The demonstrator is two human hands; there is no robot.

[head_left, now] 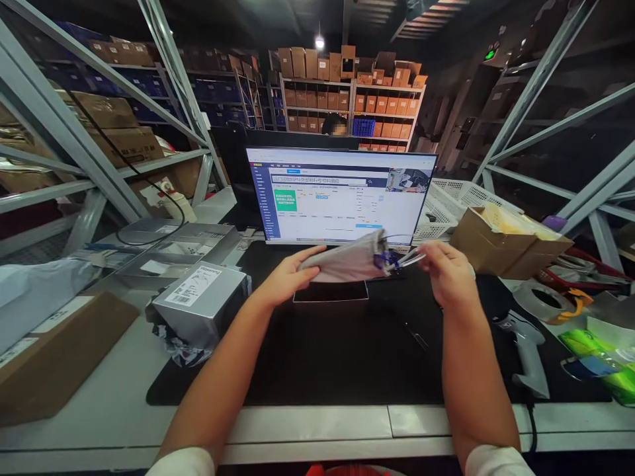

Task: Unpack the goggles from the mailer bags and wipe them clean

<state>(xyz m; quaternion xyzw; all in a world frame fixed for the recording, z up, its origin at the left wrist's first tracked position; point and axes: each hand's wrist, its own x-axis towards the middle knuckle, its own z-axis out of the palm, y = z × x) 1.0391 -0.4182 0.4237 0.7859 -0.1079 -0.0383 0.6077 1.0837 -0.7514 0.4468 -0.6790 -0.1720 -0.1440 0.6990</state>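
Observation:
My left hand (292,274) grips the closed end of a soft grey pouch (344,259), holding it sideways above the black desk mat (342,363). Something purple shows at the pouch's gathered mouth, too small to name. Whitish strings (409,258) run from that mouth to my right hand (449,268), whose fingers pinch them. Below the pouch, an open shallow box (331,297) rests on the mat, partly covered from view. A thin clip-like piece (417,336) lies on the mat nearer my right forearm.
A monitor (342,198) stands behind my hands. On the left are a silver labelled box (198,294) and a brown carton (69,357). At right lie a barcode scanner (526,350), a tape roll (540,303), a bottle (610,363) and an open carton (496,248). A person is behind the monitor.

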